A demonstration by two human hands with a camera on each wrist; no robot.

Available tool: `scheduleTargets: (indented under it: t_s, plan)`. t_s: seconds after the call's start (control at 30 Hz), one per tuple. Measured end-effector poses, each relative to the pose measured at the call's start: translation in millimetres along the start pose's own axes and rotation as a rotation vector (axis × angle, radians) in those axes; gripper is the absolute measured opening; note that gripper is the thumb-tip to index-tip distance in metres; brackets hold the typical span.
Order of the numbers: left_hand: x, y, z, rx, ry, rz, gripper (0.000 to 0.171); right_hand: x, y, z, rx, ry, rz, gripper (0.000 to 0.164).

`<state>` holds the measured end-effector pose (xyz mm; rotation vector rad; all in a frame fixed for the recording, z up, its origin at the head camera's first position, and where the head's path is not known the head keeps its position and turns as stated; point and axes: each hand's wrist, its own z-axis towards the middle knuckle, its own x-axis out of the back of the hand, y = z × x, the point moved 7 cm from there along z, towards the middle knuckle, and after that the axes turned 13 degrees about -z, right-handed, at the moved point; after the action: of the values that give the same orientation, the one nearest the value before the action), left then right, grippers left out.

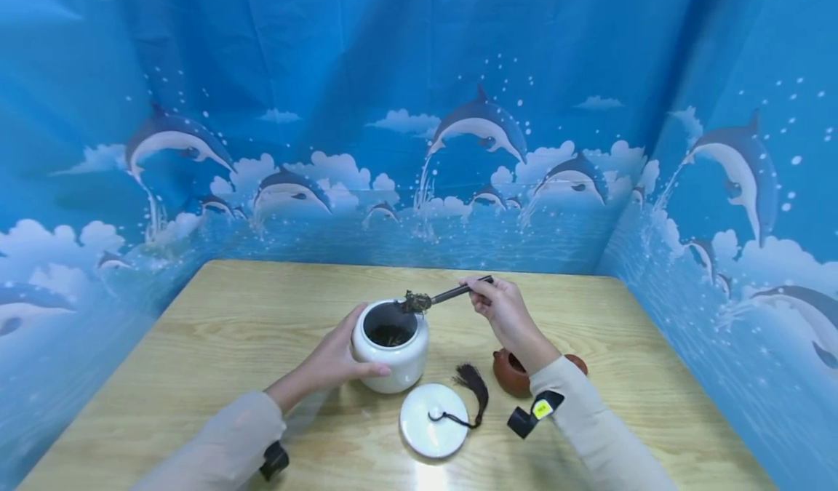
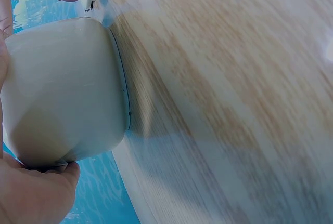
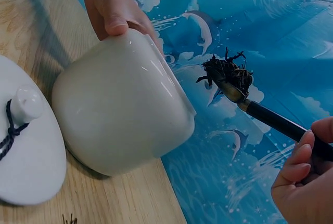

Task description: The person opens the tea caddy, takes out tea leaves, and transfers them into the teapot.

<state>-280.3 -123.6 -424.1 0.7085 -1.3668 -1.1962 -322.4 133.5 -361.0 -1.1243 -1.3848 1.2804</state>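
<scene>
A white ceramic jar (image 1: 393,369) with dark loose tea leaves (image 1: 390,336) inside is gripped at its side by my left hand (image 1: 337,356), thumb across the front. In the left wrist view the jar (image 2: 67,89) leans over the wooden tabletop. My right hand (image 1: 500,313) pinches the dark handle of a tea scoop (image 1: 452,294) just above the jar's right rim. The scoop's end carries a heap of dark twisted tea leaves (image 3: 229,76), clear of the jar's mouth in the right wrist view.
In front of the jar lies its round white lid (image 1: 434,433) with a dark tassel (image 1: 473,385). A reddish-brown clay teapot (image 1: 511,374) stands on the wooden table (image 1: 249,324), partly hidden by my right forearm. Blue dolphin-print curtains (image 1: 366,113) enclose the table's back and sides.
</scene>
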Motion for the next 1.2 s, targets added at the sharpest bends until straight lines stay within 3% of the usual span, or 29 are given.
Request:
scheduleTargets:
  t_s: [0.17, 0.43, 0.77, 0.93, 1.2]
  plan:
    - [0.1, 1.4, -0.6, -0.006, -0.005, -0.003, 0.123, 12, -2, -3, 0.011, 0.015, 0.031, 0.026]
    - [1.0, 3.2, -0.1, -0.060, -0.019, -0.027, 0.117, 34, 1, -8, 0.004, 0.073, 0.064, 0.012]
    - [1.4, 3.6, 1.0, -0.077, -0.016, -0.007, 0.117, 64, 4, -20, 0.011, 0.116, 0.065, 0.021]
    - [1.3, 3.7, 1.7, -0.092, -0.018, -0.010, 0.115, 81, 8, -28, 0.020, 0.134, 0.065, 0.017]
    - [1.2, 2.9, 1.2, -0.071, -0.017, 0.003, 0.117, 106, 15, -42, 0.054, 0.165, 0.086, 0.022]
